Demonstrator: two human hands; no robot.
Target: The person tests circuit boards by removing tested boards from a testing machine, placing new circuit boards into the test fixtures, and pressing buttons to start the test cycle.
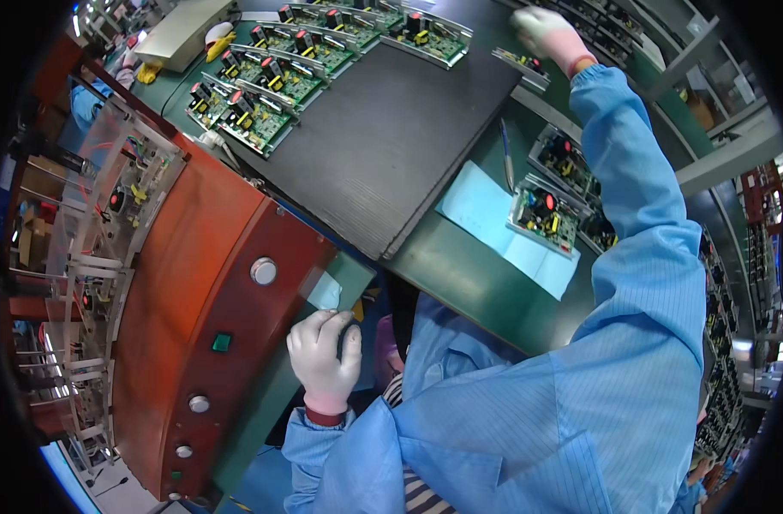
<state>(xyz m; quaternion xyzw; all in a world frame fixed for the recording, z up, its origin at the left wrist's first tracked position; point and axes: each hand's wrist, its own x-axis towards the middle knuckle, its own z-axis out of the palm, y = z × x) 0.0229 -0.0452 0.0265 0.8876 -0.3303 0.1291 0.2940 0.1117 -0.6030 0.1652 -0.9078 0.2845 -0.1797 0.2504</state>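
My left hand, in a white glove with a pink cuff, rests near the table edge beside the red machine. Its fingers are loosely bent with the thumb apart, and nothing shows in them. At the far right my right hand, also gloved, is stretched out above a green circuit board with a metal heat sink. Motion smears its fingers, so what they hold, if anything, is unclear. Closer to me, another circuit board with a red-topped part lies partly on light blue paper; more boards sit behind it, partly covered by my sleeve.
Several circuit boards stand in rows at the far side of a black mat. A pen lies by the paper. The red machine with round silver buttons fills the left. Racks of boards line the right.
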